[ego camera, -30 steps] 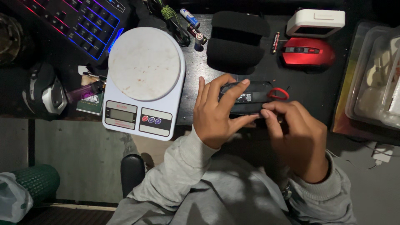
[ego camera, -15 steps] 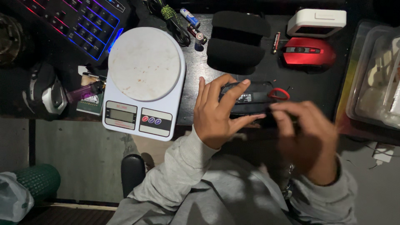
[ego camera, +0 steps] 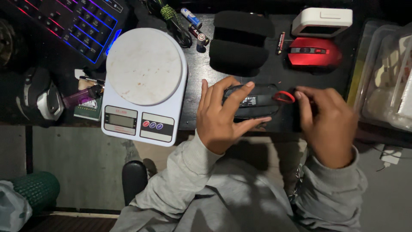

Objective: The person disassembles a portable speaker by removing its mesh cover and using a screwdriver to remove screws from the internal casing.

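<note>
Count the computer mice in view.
3. A red mouse at the upper right of the desk, a dark mouse at the left edge, and a black one upside down under the left hand. Others may be hidden in the dark.

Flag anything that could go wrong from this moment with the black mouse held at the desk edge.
1. The black mouse sits close to the desk's front edge, pinned only by the left hand; a slip could drop it to the floor.
2. The right hand is motion-blurred beside the mouse's red wheel, so a hurried grab might miss or jolt it.
3. The white kitchen scale overhangs the edge; an elbow bump could tip it.
</note>
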